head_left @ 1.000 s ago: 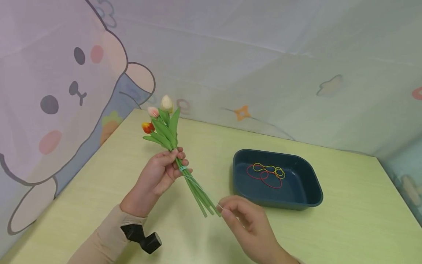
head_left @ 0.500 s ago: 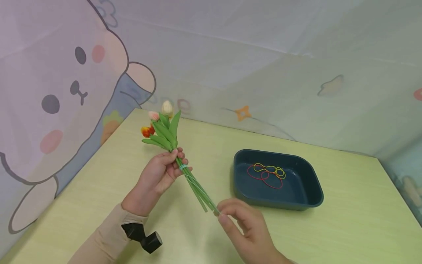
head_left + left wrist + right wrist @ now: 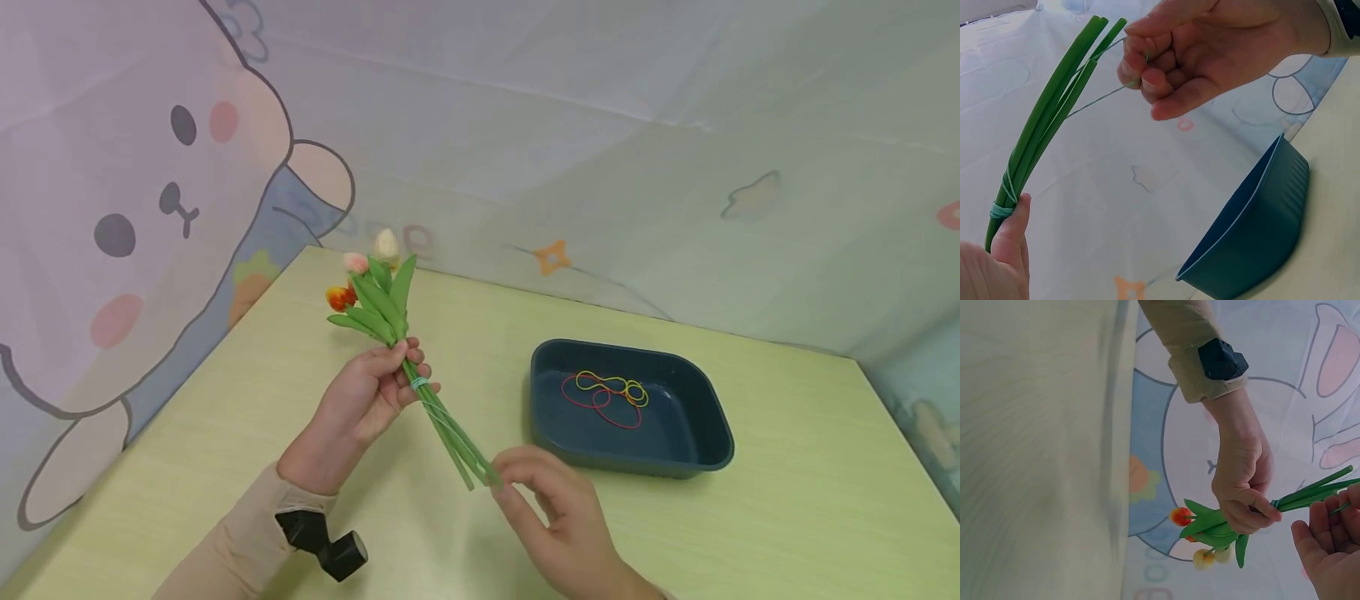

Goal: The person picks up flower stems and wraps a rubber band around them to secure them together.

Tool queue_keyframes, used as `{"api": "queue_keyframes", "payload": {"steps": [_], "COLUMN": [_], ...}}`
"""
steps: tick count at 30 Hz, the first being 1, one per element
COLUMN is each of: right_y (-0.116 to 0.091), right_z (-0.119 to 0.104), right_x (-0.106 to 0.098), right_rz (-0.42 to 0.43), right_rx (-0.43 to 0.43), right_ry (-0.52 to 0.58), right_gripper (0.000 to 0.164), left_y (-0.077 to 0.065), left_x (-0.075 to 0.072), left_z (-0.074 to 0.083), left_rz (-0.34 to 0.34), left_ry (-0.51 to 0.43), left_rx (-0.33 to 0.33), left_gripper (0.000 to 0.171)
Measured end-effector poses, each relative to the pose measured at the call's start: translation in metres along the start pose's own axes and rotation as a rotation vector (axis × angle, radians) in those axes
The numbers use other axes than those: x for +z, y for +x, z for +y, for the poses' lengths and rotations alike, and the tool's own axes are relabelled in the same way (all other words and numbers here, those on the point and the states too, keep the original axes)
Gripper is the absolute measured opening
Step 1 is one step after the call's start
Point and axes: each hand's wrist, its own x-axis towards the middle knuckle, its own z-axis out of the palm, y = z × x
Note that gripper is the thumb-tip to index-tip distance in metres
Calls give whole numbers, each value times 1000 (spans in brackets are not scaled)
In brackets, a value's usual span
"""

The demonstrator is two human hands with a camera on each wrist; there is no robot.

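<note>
My left hand (image 3: 360, 400) grips a bunch of tulips (image 3: 378, 304) by the stems, just below the leaves. White, pink and red-orange blooms point up and away from me. Wound round the stems beside my left fingers is a mint-green rubber band (image 3: 1002, 210). Part of it runs along the stems to my right hand (image 3: 558, 517), whose curled fingers hold the stretched loop at the stem ends. Two taut strands reach that hand in the left wrist view. In the right wrist view the right hand (image 3: 1335, 544) is partly cut off by the frame edge.
A dark blue plastic basin (image 3: 637, 458) stands on the light green table (image 3: 810, 500), right of the flowers. Yellow rubber bands (image 3: 637, 392) and red rubber bands (image 3: 618, 427) lie inside it. A printed cloth backdrop (image 3: 600, 125) rises behind the table.
The blooms have dipped slightly and shifted a little right. My right hand has moved slightly left, closer against the stem ends, still holding the stretched band. The basin stays put.
</note>
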Motion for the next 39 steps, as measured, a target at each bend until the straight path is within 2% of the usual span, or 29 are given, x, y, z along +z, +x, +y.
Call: {"api": "queue_keyframes", "payload": {"steps": [6, 11, 17, 27, 34, 39], "right_y": [1, 4, 5, 7, 9, 5], "right_z": [8, 13, 18, 25, 24, 24], "right_x": [-2, -2, -4, -6, -9, -9], "right_rz": [-12, -12, -20, 6, 56, 26], "right_rx": [-8, -10, 4, -7, 110, 151], "right_ry": [35, 58, 64, -6, 9, 60], "right_gripper": [29, 27, 24, 25, 18, 16], "left_y": [-3, -7, -14, -20, -21, -20], "left_x": [3, 6, 12, 21, 23, 22], "left_z": [-6, -13, -20, -34, -42, -42], "left_rz": [-76, -115, -164, -157, -197, -163], "left_ry": [14, 67, 90, 149, 203, 275], "left_rx": [-20, -31, -45, -120, -126, -108], "left_gripper": [18, 14, 17, 18, 12, 10]}}
